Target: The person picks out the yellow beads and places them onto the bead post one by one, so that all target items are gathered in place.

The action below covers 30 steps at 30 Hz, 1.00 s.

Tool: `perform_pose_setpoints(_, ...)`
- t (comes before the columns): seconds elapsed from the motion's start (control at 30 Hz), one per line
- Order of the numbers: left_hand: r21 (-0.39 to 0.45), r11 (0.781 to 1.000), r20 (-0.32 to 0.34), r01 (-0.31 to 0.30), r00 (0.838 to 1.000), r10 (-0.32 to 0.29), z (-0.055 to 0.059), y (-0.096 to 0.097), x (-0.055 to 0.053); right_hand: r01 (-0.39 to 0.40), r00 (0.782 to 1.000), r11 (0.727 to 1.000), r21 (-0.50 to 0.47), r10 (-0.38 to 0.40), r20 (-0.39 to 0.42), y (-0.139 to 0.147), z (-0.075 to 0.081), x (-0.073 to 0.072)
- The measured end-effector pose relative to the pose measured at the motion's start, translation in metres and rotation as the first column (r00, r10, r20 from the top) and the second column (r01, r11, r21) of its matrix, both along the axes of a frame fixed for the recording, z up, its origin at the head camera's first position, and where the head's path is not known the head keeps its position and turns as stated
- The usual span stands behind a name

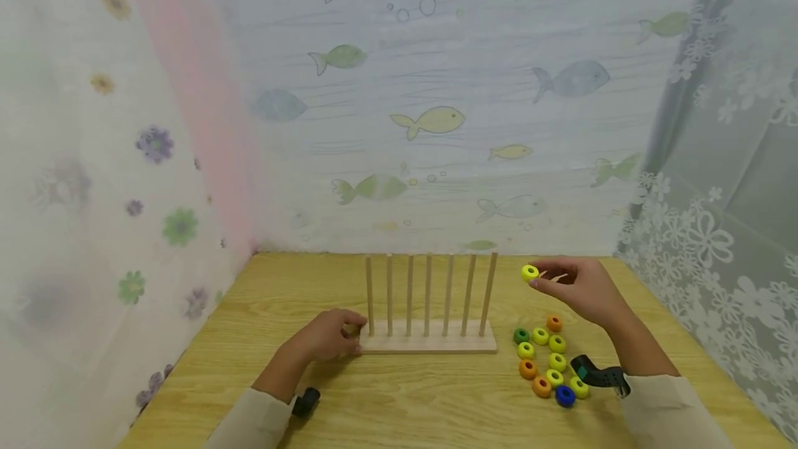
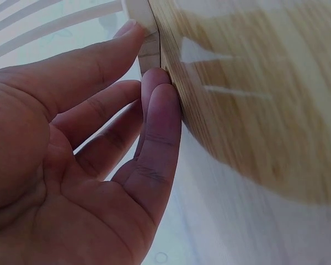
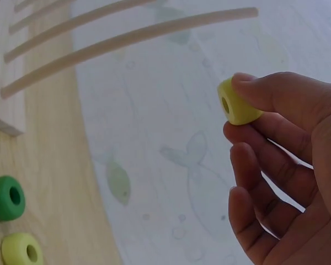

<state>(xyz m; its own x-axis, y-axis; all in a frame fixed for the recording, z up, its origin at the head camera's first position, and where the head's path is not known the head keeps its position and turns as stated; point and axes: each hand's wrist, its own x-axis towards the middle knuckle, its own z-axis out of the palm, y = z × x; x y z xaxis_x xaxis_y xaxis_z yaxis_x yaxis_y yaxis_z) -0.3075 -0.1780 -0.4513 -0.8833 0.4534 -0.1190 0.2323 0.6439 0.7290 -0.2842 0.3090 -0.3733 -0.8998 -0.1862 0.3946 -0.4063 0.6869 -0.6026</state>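
- While the wooden base (image 1: 430, 345) is held at its left end by the left hand (image 1: 327, 336), in the head view a yellow bead (image 1: 526, 277) is pinched by the right hand (image 1: 580, 286), raised above the table (image 1: 436, 393), right of the rods (image 1: 427, 296) and apart from them.
- Counted in the same view: seven rods, upright, all bare; on the table, six yellow beads (image 1: 556, 350), three orange beads (image 1: 551, 328), one green bead (image 1: 520, 341), one blue bead (image 1: 565, 401). Twelve with the one held; more could be covered by the black device (image 1: 601, 375) at the right wrist.
- Step in hand, as judged: one bead lifted, base steadied. For the next move, the pinch would need to be kept clear of the hole, the hole lined up with a rod tip, the base kept steady.
- Left wrist view: the base's end is met by thumb and bent fingers, the hand narrow; firmness cannot be told.
- Right wrist view: the bead is clasped between thumb and fingertip, hole uncovered, other fingers bent. Four rods are seen in part; below, one green and two yellow beads.
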Motion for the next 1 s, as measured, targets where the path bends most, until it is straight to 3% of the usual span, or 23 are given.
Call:
perform_pose_setpoints(0.17,-0.024,1.000,-0.036,-0.010,0.999,0.010,0.002,0.000,0.002,-0.005,1.000,1.000,-0.010,0.004,-0.013,-0.009,0.009,-0.001)
perform_pose_setpoints(0.37,-0.028,0.999,-0.044,-0.018,0.999,0.017,0.003,0.000,0.002,-0.028,0.998,0.999,-0.045,0.025,-0.050,-0.019,0.019,0.001)
perform_pose_setpoints(0.6,-0.009,1.000,-0.001,-0.014,1.000,0.014,-0.001,-0.001,0.002,-0.037,0.996,0.998,-0.049,0.033,-0.081,-0.026,0.029,0.001)
perform_pose_setpoints(1.0,-0.022,0.999,-0.045,-0.032,0.999,0.031,-0.004,0.002,0.003,-0.090,0.986,0.994,-0.058,0.080,-0.149,-0.039,0.047,-0.004)
